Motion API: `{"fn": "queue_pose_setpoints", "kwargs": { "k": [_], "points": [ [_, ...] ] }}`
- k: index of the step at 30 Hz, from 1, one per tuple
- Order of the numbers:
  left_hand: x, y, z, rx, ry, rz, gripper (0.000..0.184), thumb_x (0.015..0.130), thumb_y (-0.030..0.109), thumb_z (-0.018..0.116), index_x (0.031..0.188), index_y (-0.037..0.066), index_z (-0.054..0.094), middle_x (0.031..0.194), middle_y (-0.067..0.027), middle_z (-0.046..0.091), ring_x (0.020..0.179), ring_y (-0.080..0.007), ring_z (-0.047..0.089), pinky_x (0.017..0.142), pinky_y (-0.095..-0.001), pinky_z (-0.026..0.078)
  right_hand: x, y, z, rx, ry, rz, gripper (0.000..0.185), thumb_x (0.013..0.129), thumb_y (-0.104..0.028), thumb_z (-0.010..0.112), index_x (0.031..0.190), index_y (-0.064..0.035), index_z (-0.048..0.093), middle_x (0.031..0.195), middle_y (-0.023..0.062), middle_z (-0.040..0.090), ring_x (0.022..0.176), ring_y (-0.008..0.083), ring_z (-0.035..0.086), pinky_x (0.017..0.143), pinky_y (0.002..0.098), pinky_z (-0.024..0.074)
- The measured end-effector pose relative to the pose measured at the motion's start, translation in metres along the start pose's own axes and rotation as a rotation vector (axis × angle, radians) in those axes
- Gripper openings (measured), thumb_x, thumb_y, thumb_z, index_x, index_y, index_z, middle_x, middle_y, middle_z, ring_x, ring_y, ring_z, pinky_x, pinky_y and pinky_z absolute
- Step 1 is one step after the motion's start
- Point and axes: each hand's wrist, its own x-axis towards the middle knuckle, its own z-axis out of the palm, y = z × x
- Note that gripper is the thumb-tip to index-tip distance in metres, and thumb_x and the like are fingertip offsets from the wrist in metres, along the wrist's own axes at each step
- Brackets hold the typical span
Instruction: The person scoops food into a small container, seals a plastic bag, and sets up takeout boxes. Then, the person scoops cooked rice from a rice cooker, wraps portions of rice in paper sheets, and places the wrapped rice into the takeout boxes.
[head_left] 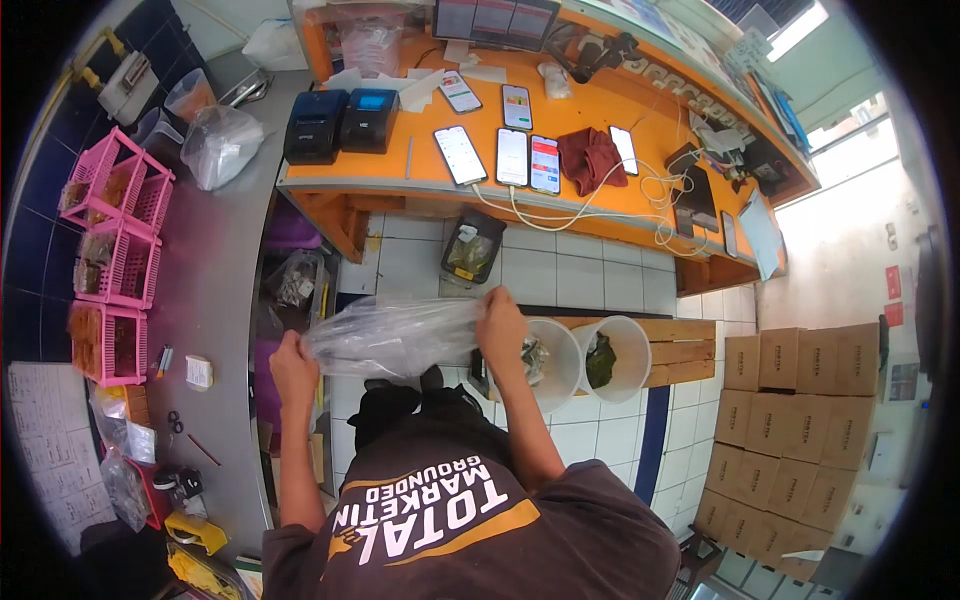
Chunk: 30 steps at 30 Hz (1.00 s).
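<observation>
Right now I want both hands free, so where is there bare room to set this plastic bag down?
The grey counter is bare between the pink baskets and its right edge, below the stuffed clear bag and above the white pad. The orange desk is crowded with printers, smartphones and a maroon cloth.

the orange counter (pixel 590 112) bears phones (pixel 458 156), papers (pixel 420 92) and a red cloth (pixel 588 162).

A: Bag (pixel 395 335): thin clear plastic, glossy, creased.
B: Cartons (pixel 810 420): matt cardboard. Pink crates (pixel 120 342): plastic, slight sheen.
A: Side counter (pixel 225 250): smooth, dull; probably metal, lens distorts there.
B: Slatted bench (pixel 685 352): wood, bare planks.
A: Rag (pixel 590 160): matt cloth, rumpled.
B: Floor tiles (pixel 525 270): smooth, glossy. Shirt (pixel 585 525): matt cloth.
</observation>
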Motion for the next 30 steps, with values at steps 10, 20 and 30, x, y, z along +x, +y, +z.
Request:
{"fn": "queue_pose_setpoints", "kwargs": {
  "k": [10, 20, 30],
  "points": [
    [-0.025, -0.023, 0.001, 0.439, -0.19, 0.025, 0.011, 0.083, 0.009, 0.061, 0.09, 0.005, 0.068, 0.091, -0.0213, 0.071, 0.083, -0.0452, 0.068, 0.073, -0.0537, 0.054, -0.021, -0.049, 0.016, 0.073, -0.132, -0.407, 0.01, 0.087, -0.011, 0.061, 0.096, -0.0058, 0.063, 0.093, 0.0119, 0.066, 0.084, 0.0347, 0.068, 0.068, 0.0451, 0.0544],
    [0.046, 0.112, -0.113, 0.122, 0.084, 0.184, 0.019, 0.082, 0.009, 0.06, 0.097, 0.002, 0.069, 0.086, -0.0259, 0.069, 0.081, -0.0446, 0.068, 0.074, -0.0503, 0.056, 0.037, -0.167, -0.051, 0.092, -0.181, -0.549, 0.013, 0.08, -0.005, 0.062, 0.091, -0.0049, 0.068, 0.083, 0.0193, 0.067, 0.082, 0.0403, 0.068, 0.067, 0.0481, 0.0549],
    [-0.14, -0.084, -0.023, -0.069, -0.103, -0.128, 0.031, 0.077, 0.001, 0.059, 0.106, 0.006, 0.072, 0.096, -0.0214, 0.07, 0.092, -0.0386, 0.068, 0.083, -0.0447, 0.054, -0.091, -0.022, 0.048, 0.419, -0.721, -0.205, 0.009, 0.088, -0.013, 0.059, 0.089, -0.0044, 0.063, 0.071, 0.0088, 0.061, 0.069, 0.0186, 0.061, 0.066, 0.035, 0.0494]
  ]
}}
